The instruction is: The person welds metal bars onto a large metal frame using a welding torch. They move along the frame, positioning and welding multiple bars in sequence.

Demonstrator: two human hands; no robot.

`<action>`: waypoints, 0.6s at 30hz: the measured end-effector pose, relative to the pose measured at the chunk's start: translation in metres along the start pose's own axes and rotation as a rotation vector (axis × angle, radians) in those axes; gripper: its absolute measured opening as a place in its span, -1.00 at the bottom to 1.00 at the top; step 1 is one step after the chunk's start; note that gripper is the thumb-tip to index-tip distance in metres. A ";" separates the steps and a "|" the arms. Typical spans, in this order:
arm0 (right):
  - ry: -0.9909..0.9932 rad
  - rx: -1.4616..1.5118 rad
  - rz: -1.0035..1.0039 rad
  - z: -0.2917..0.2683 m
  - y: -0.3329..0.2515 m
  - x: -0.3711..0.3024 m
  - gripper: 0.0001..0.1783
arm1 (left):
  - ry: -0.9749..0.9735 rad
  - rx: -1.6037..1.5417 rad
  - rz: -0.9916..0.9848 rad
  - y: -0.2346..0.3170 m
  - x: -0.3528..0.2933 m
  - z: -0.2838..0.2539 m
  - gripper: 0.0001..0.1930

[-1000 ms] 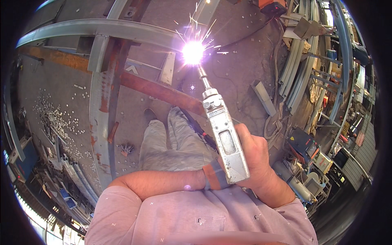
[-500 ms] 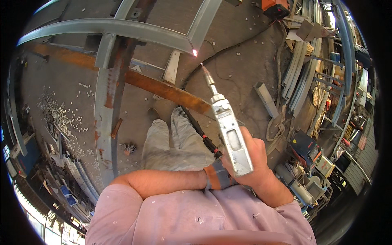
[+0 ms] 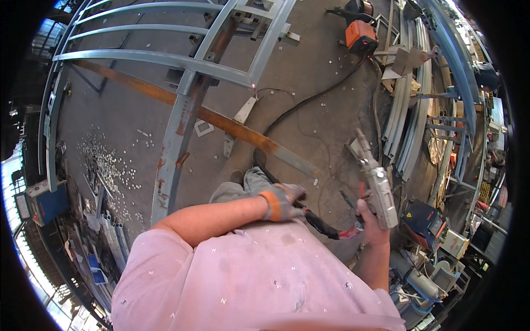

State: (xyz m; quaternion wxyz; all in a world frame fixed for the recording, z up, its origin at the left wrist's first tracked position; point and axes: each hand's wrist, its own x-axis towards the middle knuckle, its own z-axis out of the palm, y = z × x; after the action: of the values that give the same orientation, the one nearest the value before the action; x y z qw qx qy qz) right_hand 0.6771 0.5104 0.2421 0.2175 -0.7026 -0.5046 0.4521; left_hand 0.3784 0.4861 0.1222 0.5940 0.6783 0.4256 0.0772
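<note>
In my bare right hand [image 3: 374, 223] is a silver welding gun [image 3: 379, 190], fingers wrapped round it, its narrow nozzle pointing away to the far right. It hangs out to my right, well apart from the steel frame [image 3: 154, 56]. My left hand [image 3: 282, 202], in a grey and orange glove, lies in front of my waist, closed round the gun's thick black cable [image 3: 322, 225]. Its fingers show only in part. The cable runs on toward the right hand, with a red wrapping near the gun. A small pinkish glow remains at the frame's near corner.
A rusty beam [image 3: 237, 129] crosses under the frame, and a grey upright beam [image 3: 175, 149] stands at left. Small pale pieces [image 3: 113, 168] litter the floor. Long metal profiles [image 3: 406, 105] lie at right, near an orange machine [image 3: 361, 37]. A black hose [image 3: 314, 98] crosses the floor.
The gun has swung from the frame's corner to the right, and the bright glow there has dimmed. My hands have moved apart. More of the frame has come into view.
</note>
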 end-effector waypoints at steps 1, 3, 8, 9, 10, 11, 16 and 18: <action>0.047 0.101 -0.020 -0.013 0.008 -0.012 -0.70 | -0.011 0.039 -0.060 -0.014 -0.008 0.001 -0.37; 0.191 0.148 -0.080 -0.041 0.019 -0.040 -0.70 | 0.058 0.147 -0.160 -0.045 -0.028 0.006 -0.37; 0.491 0.206 -0.052 -0.112 0.044 -0.091 -0.72 | 0.046 0.184 -0.419 -0.108 -0.075 0.024 -0.29; 0.538 0.192 -0.085 -0.129 0.049 -0.093 -0.72 | 0.080 0.221 -0.444 -0.115 -0.081 0.028 -0.28; 0.572 0.233 -0.109 -0.147 0.054 -0.093 -0.73 | 0.093 0.261 -0.496 -0.119 -0.083 0.033 -0.27; 0.614 0.255 -0.130 -0.166 0.060 -0.092 -0.74 | 0.102 0.241 -0.526 -0.122 -0.082 0.037 -0.26; 0.733 0.291 -0.237 -0.275 0.070 -0.071 -0.83 | 0.157 0.213 -0.615 -0.116 -0.048 0.055 -0.25; 0.756 0.292 -0.335 -0.322 0.069 -0.055 -0.80 | 0.218 0.147 -0.646 -0.110 -0.018 0.059 -0.25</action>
State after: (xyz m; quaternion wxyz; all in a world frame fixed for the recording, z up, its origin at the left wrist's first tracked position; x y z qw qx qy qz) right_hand 0.9827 0.4821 0.3722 0.5543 -0.6891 -0.4273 0.1880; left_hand 0.3496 0.4230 0.0173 0.4883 0.5373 0.6836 -0.0739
